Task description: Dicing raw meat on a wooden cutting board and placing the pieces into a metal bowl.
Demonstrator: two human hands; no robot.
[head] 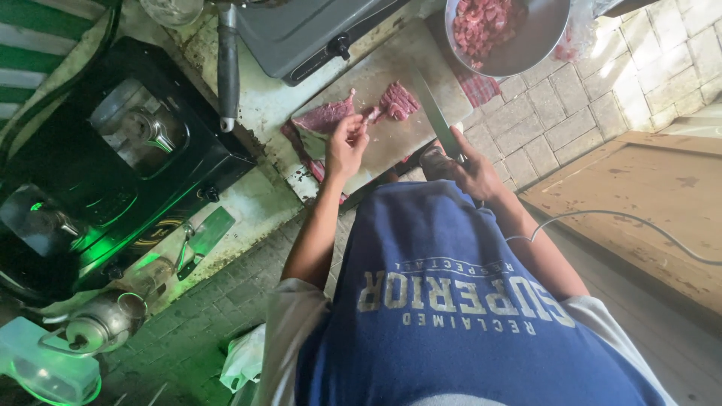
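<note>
A pale cutting board (391, 139) lies on the counter ahead of me. A big slab of raw red meat (325, 116) and a smaller piece (398, 100) rest on it. My left hand (346, 143) pinches a small strip of meat by the slab's right end. My right hand (470, 171) grips the handle of a long knife (435, 113), blade pointing away over the board's right side. A metal bowl (526, 37) of diced meat stands beyond the board.
A black stove (113, 165) with pots sits at left, lit green. A pan handle (228, 71) hangs over the counter. A grey appliance (301, 34), a kettle (98, 323), a checked cloth (477, 89), tiled floor and a wooden panel (647, 195) surround me.
</note>
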